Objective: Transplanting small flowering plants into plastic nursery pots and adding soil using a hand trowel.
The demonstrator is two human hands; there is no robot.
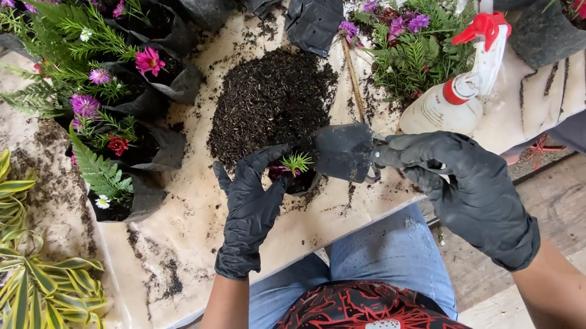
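Both gloved hands: left (252, 208) cups seedling (297, 164), right (461, 183) grips trowel (343, 151)

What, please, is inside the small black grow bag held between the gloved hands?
A small green seedling with spiky leaves pokes out of the small black grow bag, with a hint of pink beside it. Its roots and any soil are hidden by the bag and the left hand.

Small black grow bag (302, 179) with green seedling (298, 162), upright at table edge; black trowel (343, 152) touching its right side.
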